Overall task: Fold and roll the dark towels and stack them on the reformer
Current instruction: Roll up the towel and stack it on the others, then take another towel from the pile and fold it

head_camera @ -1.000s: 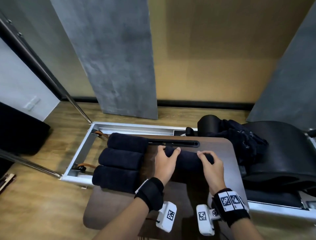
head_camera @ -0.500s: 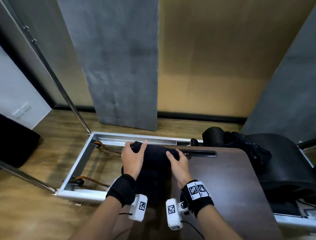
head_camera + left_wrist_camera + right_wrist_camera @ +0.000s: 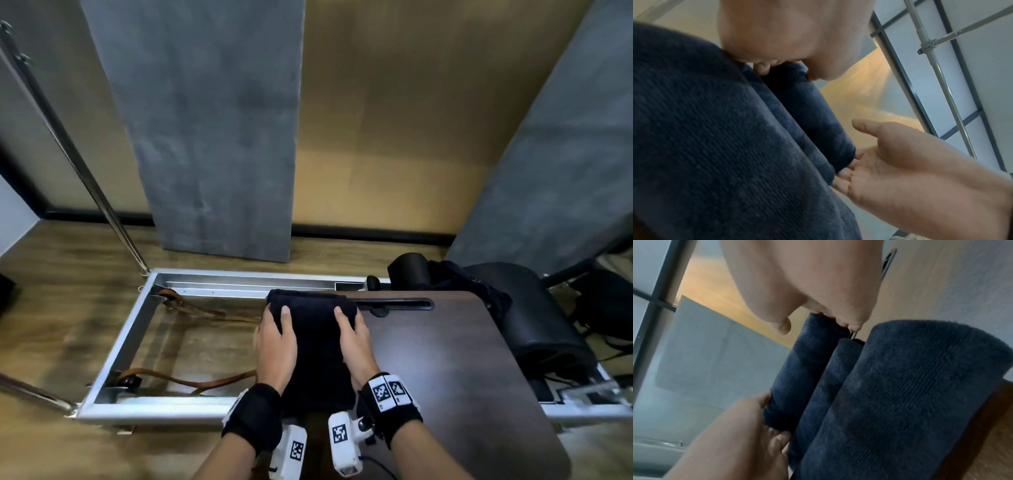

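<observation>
Your left hand (image 3: 276, 346) & right hand (image 3: 354, 342) flank the rolled dark towels (image 3: 313, 346), fingers (image 3: 285, 317) curled round the far roll's ends, one hand per end. Towels sit side by side at the left edge of the brown tabletop (image 3: 452, 370) over the reformer frame (image 3: 137, 329). Unrolled dark cloth (image 3: 462, 284) lies w/ the black pad (image 3: 534, 318), far right.

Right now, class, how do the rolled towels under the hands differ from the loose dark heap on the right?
1. Shape: the rolled towels are tight cylinders lying side by side; the loose heap is crumpled and unrolled.
2. Place: the rolled towels sit at the left end of the brown board; the loose heap lies beyond its far right corner.
3. Contact: the left hand and right hand hold the rolled towels; nothing holds the loose heap.
Both are dark fabric.
</observation>
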Demonstrator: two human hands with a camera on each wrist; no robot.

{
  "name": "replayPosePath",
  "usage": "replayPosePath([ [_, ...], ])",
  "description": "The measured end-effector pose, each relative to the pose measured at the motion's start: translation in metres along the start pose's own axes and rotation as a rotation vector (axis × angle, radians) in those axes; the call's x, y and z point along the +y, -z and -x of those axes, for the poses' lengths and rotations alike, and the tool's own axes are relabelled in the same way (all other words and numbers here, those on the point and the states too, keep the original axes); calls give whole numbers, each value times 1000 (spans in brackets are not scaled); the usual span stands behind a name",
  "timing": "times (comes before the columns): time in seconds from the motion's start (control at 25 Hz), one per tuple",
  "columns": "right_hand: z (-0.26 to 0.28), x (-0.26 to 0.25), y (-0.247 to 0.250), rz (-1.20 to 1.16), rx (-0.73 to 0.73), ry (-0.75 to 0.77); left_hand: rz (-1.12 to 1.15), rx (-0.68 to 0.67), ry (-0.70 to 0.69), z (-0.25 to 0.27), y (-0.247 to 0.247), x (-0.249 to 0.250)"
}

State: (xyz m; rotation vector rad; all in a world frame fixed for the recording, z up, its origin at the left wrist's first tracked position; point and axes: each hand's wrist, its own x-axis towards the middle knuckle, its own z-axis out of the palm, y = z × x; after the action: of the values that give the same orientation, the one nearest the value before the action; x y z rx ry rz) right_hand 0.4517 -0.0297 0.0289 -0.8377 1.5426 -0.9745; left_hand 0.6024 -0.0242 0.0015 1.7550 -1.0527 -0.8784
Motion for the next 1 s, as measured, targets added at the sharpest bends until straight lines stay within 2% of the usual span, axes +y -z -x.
replayPosePath([
  [0.08,-1,-2,6,-22,-5,-7,-19,-22,-13,1,4,0],
  [0.16,1,-6,19,-18,16,-16,-42,30,-40,7,5,8],
  [0.2,3,-9,26,-11,29,-5,-83,105,-96,12,5,13],
  [0.28,12,-15,44,13,60,53,-150,221,-310,26,2,28],
  [0.32,15,-17,56,32,71,78,-125,198,-404,33,-4,37],
  [0.36,19,-20,69,49,77,88,-57,109,-459,39,-11,46],
  [0.44,27,-25,99,44,60,72,55,-170,-461,53,-33,62],
  [0.52,38,-28,129,27,11,33,13,-400,-437,65,-59,74],
  [0.6,50,-26,170,31,-12,8,-122,-541,-445,83,-95,83],
  [0.76,61,-3,274,-27,31,-28,-340,-636,-456,130,-175,96],
  [1.0,66,47,435,-107,140,-57,-373,-699,-453,220,-301,131],
])
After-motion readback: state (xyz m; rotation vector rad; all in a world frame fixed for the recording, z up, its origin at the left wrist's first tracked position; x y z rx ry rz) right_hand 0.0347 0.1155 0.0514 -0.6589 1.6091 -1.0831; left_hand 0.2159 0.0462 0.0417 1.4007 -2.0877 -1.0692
